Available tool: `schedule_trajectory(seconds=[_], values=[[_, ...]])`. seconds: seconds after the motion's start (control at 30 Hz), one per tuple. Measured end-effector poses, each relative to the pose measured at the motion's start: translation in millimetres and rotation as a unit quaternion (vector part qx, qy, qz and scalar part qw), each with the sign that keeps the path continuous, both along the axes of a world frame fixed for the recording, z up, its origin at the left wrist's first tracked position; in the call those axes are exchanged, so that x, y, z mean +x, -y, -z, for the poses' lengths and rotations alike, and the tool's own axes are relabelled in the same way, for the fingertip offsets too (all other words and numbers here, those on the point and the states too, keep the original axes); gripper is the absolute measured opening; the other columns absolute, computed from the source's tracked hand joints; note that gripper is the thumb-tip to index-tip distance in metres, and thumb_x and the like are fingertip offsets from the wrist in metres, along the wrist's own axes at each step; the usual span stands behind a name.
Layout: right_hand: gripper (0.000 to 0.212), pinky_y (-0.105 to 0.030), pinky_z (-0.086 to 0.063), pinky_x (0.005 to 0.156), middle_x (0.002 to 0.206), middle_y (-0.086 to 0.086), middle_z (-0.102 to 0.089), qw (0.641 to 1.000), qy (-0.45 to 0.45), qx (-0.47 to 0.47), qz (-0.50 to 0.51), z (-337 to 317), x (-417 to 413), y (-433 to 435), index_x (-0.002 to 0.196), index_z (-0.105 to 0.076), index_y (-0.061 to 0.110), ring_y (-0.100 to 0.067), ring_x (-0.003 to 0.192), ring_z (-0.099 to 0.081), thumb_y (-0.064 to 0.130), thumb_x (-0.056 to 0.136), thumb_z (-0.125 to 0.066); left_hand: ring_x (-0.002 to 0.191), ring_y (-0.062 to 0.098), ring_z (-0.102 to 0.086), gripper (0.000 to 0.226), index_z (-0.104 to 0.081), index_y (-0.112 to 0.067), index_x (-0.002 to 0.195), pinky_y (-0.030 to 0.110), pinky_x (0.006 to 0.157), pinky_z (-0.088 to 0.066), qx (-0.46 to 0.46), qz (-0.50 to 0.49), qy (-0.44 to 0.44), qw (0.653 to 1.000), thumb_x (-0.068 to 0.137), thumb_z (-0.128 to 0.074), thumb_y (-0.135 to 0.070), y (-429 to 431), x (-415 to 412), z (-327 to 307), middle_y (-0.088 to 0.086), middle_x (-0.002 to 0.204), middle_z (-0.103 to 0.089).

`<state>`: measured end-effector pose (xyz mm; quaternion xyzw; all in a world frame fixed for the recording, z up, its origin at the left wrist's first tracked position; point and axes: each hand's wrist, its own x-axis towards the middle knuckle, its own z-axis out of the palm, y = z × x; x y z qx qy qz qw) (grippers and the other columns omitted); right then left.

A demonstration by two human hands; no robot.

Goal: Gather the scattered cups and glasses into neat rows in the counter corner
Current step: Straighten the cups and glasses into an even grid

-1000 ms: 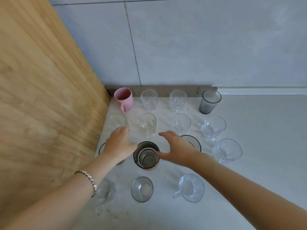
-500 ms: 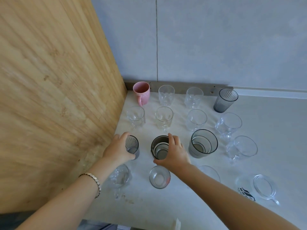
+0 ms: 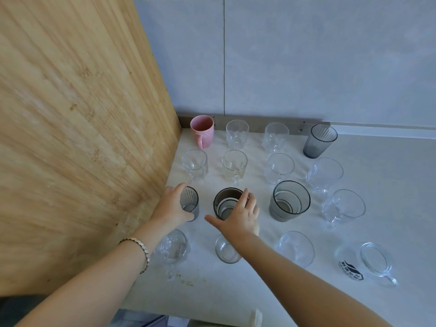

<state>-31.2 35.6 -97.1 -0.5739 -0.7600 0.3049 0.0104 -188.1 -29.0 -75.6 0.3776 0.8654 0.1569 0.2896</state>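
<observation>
Rows of cups and glasses stand in the counter corner. The back row begins with a pink mug [image 3: 203,131] and ends with a ribbed grey tumbler [image 3: 319,140]; clear glasses fill the second row. My left hand [image 3: 171,206] wraps a small ribbed grey glass [image 3: 190,202] in the third row. My right hand [image 3: 238,214] rests on the near right side of a dark cup [image 3: 226,202] with a smaller one nested inside. A wide grey glass [image 3: 289,200] stands to its right.
A wooden panel [image 3: 82,128] walls off the left side, a tiled wall [image 3: 306,60] the back. Nearer me stand clear glasses [image 3: 173,247] [image 3: 227,251] [image 3: 296,247] and a printed clear mug [image 3: 368,260] at the right. The counter edge runs below my arms.
The camera view has shifted left and closer. My left hand has closed round the small grey glass; my right hand settled on the dark cup's right side.
</observation>
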Motion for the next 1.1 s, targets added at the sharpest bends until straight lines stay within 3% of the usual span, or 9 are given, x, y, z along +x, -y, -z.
schedule_trajectory(seconds=[0.1, 0.17, 0.23, 0.37, 0.5, 0.67, 0.77, 0.93, 1.1], values=[[0.117, -0.045, -0.014, 0.117, 0.158, 0.003, 0.006, 0.992, 0.012, 0.023, -0.125, -4, 5, -14, 0.15, 0.006, 0.029, -0.029, 0.146, 0.002, 0.045, 0.064, -0.072, 0.116, 0.023, -0.048, 0.085, -0.031, -0.026, 0.141, 0.025, 0.08, -0.038, -0.003, 0.002, -0.001, 1.0, 0.069, -0.075, -0.016, 0, 0, -1, 0.007, 0.138, -0.033], [0.112, -0.045, -0.022, 0.116, 0.158, 0.006, -0.003, 0.975, 0.01, -0.009, -0.221, -12, 12, -33, 0.15, -0.002, 0.031, -0.026, 0.146, -0.006, 0.034, 0.065, -0.075, 0.117, 0.024, -0.048, 0.083, -0.031, -0.026, 0.14, 0.027, 0.08, -0.041, -0.013, 0.007, -0.001, 1.0, 0.07, -0.074, -0.015, -1, 0, -3, 0.007, 0.138, -0.033], [0.109, -0.042, -0.039, 0.107, 0.152, 0.005, -0.021, 0.968, 0.026, -0.011, -0.249, -17, 17, -47, 0.15, -0.011, 0.026, -0.024, 0.138, -0.027, 0.041, 0.065, -0.078, 0.117, 0.025, -0.048, 0.082, -0.031, -0.027, 0.14, 0.03, 0.082, -0.044, -0.022, 0.005, -0.001, 1.0, 0.07, -0.072, -0.015, -2, 1, -5, 0.007, 0.139, -0.032], [0.109, -0.036, -0.047, 0.091, 0.135, -0.004, -0.035, 0.979, 0.097, 0.041, -0.173, -18, 15, -41, 0.145, -0.02, 0.023, -0.026, 0.122, -0.043, 0.07, 0.06, -0.069, 0.117, 0.024, -0.049, 0.082, -0.029, -0.027, 0.141, 0.032, 0.085, -0.047, -0.031, 0.002, -0.003, 1.0, 0.071, -0.071, -0.015, -2, 3, -6, 0.006, 0.14, -0.03], [0.106, -0.033, -0.048, 0.088, 0.127, -0.007, -0.039, 0.991, 0.092, 0.044, -0.083, -12, 1, -26, 0.136, -0.029, 0.013, -0.027, 0.117, -0.045, 0.076, 0.058, -0.065, 0.116, 0.025, -0.049, 0.083, -0.025, -0.027, 0.142, 0.032, 0.083, -0.048, -0.045, 0.009, -0.003, 0.999, 0.073, -0.07, -0.019, 0, 3, -6, 0.007, 0.142, -0.026], [0.104, -0.032, -0.046, 0.092, 0.129, -0.008, -0.038, 0.996, 0.064, 0.037, -0.059, -17, 7, -21, 0.137, -0.027, 0.01, -0.026, 0.121, -0.044, 0.079, 0.065, -0.056, 0.137, 0.033, -0.027, 0.084, -0.018, -0.024, 0.146, 0.041, 0.109, -0.034, -0.062, 0.013, -0.066, 0.996, 0.076, -0.065, -0.031, -8, 18, -14, 0.01, 0.151, -0.017], [0.091, -0.035, -0.042, 0.1, 0.137, -0.005, -0.038, 0.996, -0.001, 0.067, -0.059, -27, 42, -42, 0.143, -0.029, 0.012, -0.025, 0.129, -0.04, 0.07, 0.077, -0.052, 0.141, 0.028, -0.021, 0.074, -0.026, -0.014, 0.143, 0.036, 0.114, -0.022, 0.031, 0.057, -0.109, 0.992, 0.08, -0.061, -0.028, -26, 39, -23, 0.012, 0.151, -0.02], [0.044, -0.034, -0.043, 0.095, 0.127, -0.007, -0.05, 0.987, -0.061, 0.148, -0.001, -39, 134, -99, 0.125, -0.057, 0.01, -0.027, 0.122, -0.047, 0.025, 0.085, -0.064, 0.138, 0.024, -0.027, 0.07, -0.031, -0.012, 0.14, 0.031, 0.111, -0.024, 0.102, 0.209, -0.062, 0.971, 0.081, -0.062, -0.032, -76, 103, -26, 0.007, 0.149, -0.029], [0.081, -0.04, -0.029, 0.11, 0.145, -0.013, -0.033, 0.991, 0.096, 0.07, 0.058, -31, 199, -142, 0.145, -0.029, 0.01, -0.032, 0.134, -0.029, 0.038, 0.08, -0.069, 0.143, 0.029, -0.022, 0.102, -0.009, -0.016, 0.149, 0.042, 0.111, -0.028, -0.023, 0.304, -0.085, 0.949, 0.073, -0.067, -0.052, -128, 164, -13, 0.009, 0.157, -0.012]])
